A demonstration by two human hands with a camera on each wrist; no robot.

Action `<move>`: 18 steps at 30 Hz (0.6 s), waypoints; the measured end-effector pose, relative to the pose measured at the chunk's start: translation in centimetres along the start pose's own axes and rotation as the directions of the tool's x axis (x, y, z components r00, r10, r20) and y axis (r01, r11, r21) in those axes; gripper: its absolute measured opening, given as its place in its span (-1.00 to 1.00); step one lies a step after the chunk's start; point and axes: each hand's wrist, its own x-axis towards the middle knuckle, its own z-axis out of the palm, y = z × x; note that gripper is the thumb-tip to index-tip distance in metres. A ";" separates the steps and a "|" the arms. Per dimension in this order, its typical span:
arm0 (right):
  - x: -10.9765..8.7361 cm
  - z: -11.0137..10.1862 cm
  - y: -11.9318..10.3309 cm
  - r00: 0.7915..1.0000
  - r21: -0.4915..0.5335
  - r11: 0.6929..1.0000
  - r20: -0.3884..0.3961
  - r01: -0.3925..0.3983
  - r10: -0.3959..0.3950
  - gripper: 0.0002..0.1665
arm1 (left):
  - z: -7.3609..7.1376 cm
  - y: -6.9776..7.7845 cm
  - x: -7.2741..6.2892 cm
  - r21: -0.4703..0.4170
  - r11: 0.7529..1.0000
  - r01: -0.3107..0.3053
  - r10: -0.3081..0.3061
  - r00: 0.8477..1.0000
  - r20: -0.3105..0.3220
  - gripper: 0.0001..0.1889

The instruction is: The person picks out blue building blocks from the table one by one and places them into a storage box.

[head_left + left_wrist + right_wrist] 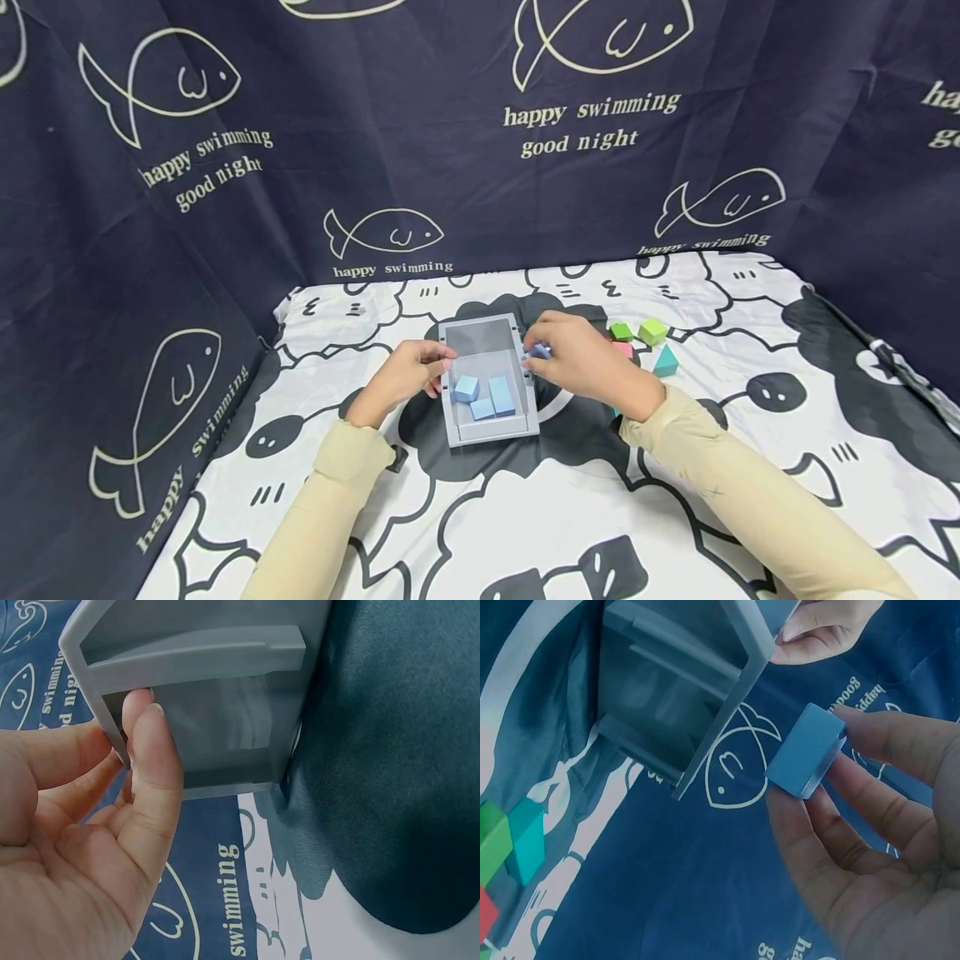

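A grey plastic box (495, 431) stands on the patterned cloth with several light blue blocks (502, 395) lying in its near part. My left hand (412, 367) pinches the box's left rim between thumb and fingers, which the left wrist view shows close up around the box's edge (112, 735). Beside the box's right rim, my right hand (581, 354) holds a blue block (806, 750) between thumb and fingertips. In the right wrist view this block is apart from the box wall (727, 712). The right fingers hide part of it in the head view.
Right of the box, beyond my right hand, lie a dark green block (621, 332), a lime block (652, 331), a pink block (622, 348) and a teal triangular block (665, 361). A dark fish-print curtain (480, 150) hangs behind and at both sides.
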 end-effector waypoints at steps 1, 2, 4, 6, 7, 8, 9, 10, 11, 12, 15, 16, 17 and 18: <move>0.1 0.1 -0.1 1.000 0.003 1.000 0.000 0.007 -0.007 -0.88 | 0.0 0.0 0.0 -0.002 1.000 -0.003 0.003 1.000 0.001 -0.75; 0.2 0.1 -0.2 1.000 0.007 1.000 -0.001 0.015 -0.015 -0.88 | 0.0 0.0 0.0 -0.005 1.000 -0.008 0.008 1.000 0.002 -0.75; 0.3 0.3 -0.4 1.000 0.008 1.000 0.000 0.030 -0.030 -0.89 | 0.0 0.0 0.0 -0.011 1.000 -0.015 0.015 1.000 0.006 -0.75; 0.5 0.5 -0.5 0.999 0.009 0.999 -0.001 0.037 -0.037 -0.90 | 0.1 -0.1 0.1 -0.015 1.000 -0.020 0.020 1.000 0.008 -0.75; 0.6 0.6 -0.5 0.999 0.007 0.999 0.002 0.040 -0.041 -0.90 | 0.1 0.0 0.0 -0.015 1.000 -0.021 0.021 1.000 0.008 -0.76; 0.7 0.8 -0.4 0.999 0.007 0.999 0.004 0.042 -0.042 -0.91 | 0.1 0.0 0.0 -0.014 1.000 -0.021 0.021 1.000 0.009 -0.76; 0.7 0.9 -0.4 0.999 0.008 0.999 0.008 0.042 -0.042 -0.91 | 0.1 0.0 0.0 -0.013 1.000 -0.019 0.019 1.000 0.009 -0.77; 0.8 1.0 -0.4 0.999 0.012 0.999 0.012 0.038 -0.039 -0.92 | 0.1 0.0 0.0 -0.011 1.000 -0.019 0.019 1.000 0.009 -0.77; 0.9 1.1 -0.5 0.999 0.017 0.999 0.018 0.035 -0.036 -0.92 | 0.1 0.1 -0.1 -0.011 1.000 -0.018 0.018 1.000 0.008 -0.77; 0.9 1.1 -0.5 0.999 0.022 0.999 0.027 0.028 -0.029 -0.92 | 0.1 0.1 -0.1 -0.011 1.000 -0.016 0.016 1.000 0.008 -0.77; 1.2 1.3 -0.7 0.998 0.042 0.999 0.058 0.012 -0.014 -0.93 | 0.1 0.1 -0.1 -0.014 1.000 -0.015 0.015 1.000 0.004 -0.76; 1.2 1.4 -0.8 0.998 0.049 0.999 0.069 0.009 -0.012 -0.94 | 0.0 0.1 -0.1 -0.015 1.000 -0.016 0.016 1.000 0.002 -0.76; 1.3 1.5 -0.8 0.997 0.052 0.999 0.078 0.007 -0.011 -0.94 | 0.0 0.0 0.0 -0.017 1.000 -0.015 0.015 1.000 0.001 -0.76; 1.4 1.6 -0.9 0.996 0.056 0.998 0.085 0.008 -0.013 -0.94 | 0.0 0.0 0.0 -0.018 1.000 -0.014 0.014 1.000 0.000 -0.76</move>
